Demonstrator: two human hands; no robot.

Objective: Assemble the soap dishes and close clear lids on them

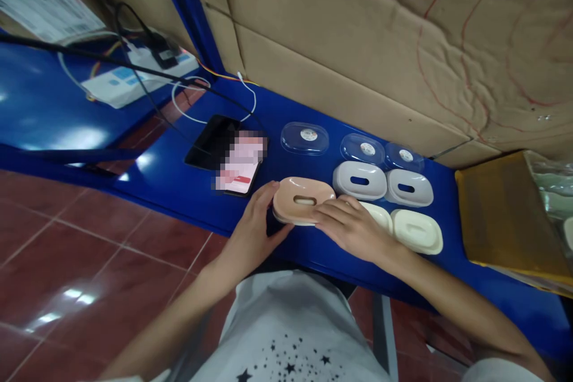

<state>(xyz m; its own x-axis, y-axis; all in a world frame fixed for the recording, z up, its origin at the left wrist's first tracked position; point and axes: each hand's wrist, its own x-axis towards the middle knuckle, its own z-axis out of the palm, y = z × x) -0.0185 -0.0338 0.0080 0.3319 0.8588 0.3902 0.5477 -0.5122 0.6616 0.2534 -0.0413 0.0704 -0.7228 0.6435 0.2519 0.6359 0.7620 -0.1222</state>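
Shirt fabric [295, 310] with dark stars lies nearest, below the table edge. Just beyond, the left hand [255, 212] is partly open, its thumb at the near side and fingers at the far side of a peach oval dish [290, 188]. The right hand [351, 224] curls its fingers over the other end; its thumb is hidden. Gripping opposite ends probably keeps the dish level. It is near the front of the blue table [268, 101], though whether it touches the surface is unclear. A pale shape shows through its slot.

To the right are 2 cream dishes [421, 230], 1 partly covered by the right hand. Behind them sit 2 slotted grey-white dishes [375, 174], then 3 clear lids [293, 138] with round labels too small to read; the rows seem sorted by part. Left of the lids lie 2 phones [242, 161], the lit screen pixelated. At right, a taped carton [492, 209] holds bagged items cut off by the frame. Cardboard [335, 24] stands behind.
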